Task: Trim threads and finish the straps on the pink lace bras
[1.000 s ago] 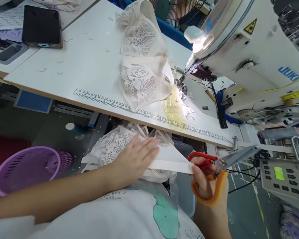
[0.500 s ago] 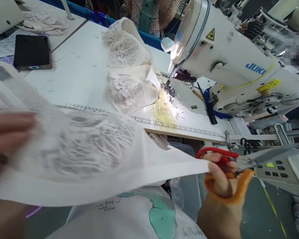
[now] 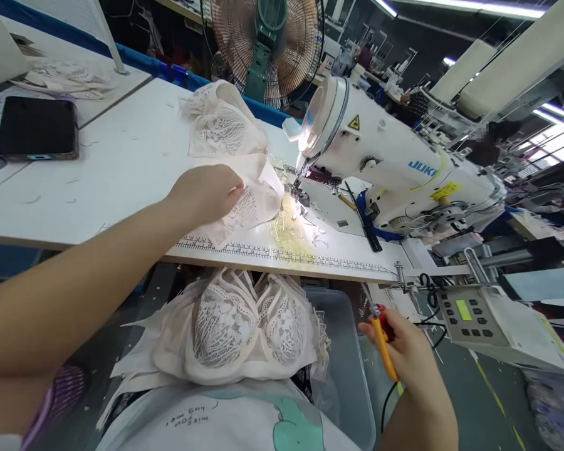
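Observation:
My left hand (image 3: 207, 194) reaches over the table with its fingers curled closed on a white lace bra (image 3: 228, 128) that lies beside the sewing machine's needle. The hand covers part of the nearer cup. In my right hand (image 3: 411, 351) is a pair of scissors (image 3: 383, 344) with orange and red handles, held low at the right, off the table's front edge. Another white lace bra (image 3: 225, 326) rests on my lap, its cups facing up and its straps gathered near the table edge.
A white JUKI sewing machine (image 3: 385, 144) stands at the right, its lamp lit. A ruler strip (image 3: 263, 252) runs along the table's front edge. At the left lies a black phone (image 3: 37, 128). A grey plastic bin (image 3: 352, 376) sits below the table; a fan (image 3: 263, 50) stands behind.
The bra stretched between both hands is down, and a bra lies on my lap. My left hand has moved onto the table bra. My right hand has lowered slightly, scissors still in it.

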Available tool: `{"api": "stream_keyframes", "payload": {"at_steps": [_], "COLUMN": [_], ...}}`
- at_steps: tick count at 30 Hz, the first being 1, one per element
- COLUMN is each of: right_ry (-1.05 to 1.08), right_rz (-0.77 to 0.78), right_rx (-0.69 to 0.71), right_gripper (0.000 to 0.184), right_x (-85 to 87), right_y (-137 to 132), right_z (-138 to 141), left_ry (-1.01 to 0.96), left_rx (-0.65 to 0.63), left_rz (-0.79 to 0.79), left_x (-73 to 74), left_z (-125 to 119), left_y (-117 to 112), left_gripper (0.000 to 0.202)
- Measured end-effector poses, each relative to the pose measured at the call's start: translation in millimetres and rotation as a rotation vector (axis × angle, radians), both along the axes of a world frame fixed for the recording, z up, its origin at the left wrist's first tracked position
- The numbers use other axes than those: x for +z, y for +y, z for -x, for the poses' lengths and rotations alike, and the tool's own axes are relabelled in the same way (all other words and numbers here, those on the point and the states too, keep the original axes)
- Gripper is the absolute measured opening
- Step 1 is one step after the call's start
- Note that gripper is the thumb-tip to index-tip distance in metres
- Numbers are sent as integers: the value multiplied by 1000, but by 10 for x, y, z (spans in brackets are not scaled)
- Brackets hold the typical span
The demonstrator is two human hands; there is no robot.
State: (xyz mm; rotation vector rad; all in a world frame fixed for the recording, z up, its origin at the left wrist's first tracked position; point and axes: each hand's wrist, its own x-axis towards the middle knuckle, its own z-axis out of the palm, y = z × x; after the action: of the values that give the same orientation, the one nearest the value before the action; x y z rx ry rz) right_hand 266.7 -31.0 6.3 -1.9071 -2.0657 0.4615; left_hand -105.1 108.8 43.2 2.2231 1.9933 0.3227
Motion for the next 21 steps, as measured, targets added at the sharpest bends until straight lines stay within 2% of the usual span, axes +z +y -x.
{"api": "stream_keyframes", "payload": {"at_steps": [2,4,7,9,12,14,17,20,21], "right_ry": [-2,-14,-1,48,155,228,360,426,419], "right_rz": [-17,-28,-38,-42,-31,-19,-6,-2,15], "right_rx": [98,182,249,284,313,306,315,341,343], "right_gripper": [32,32,32,34,30,27,25,25,26], "right_x": [7,24,57,93,195,293,441,526,532], "right_y": [101,201,335,410,519,604,782,1030,1121], "right_z": [202,385,576,657,772,877,1096,1395,1514], "left_ry": [53,89,101,89,62,57,23,-166,-199], "left_rx": [71,136,177,170,121,79,15,-68,-55], "left_rz": [34,99,155,178,196,194,170,70,55], "left_x": [3,-68,-197,-238,-216,-180,-162,-204,-223], "left_z": [99,198,354,450,559,604,653,708,729], "left_y": [388,635,733,655,391,127,-405,-1029,-1227], "left_gripper": [40,53,67,61,46,39,30,29,29]}}
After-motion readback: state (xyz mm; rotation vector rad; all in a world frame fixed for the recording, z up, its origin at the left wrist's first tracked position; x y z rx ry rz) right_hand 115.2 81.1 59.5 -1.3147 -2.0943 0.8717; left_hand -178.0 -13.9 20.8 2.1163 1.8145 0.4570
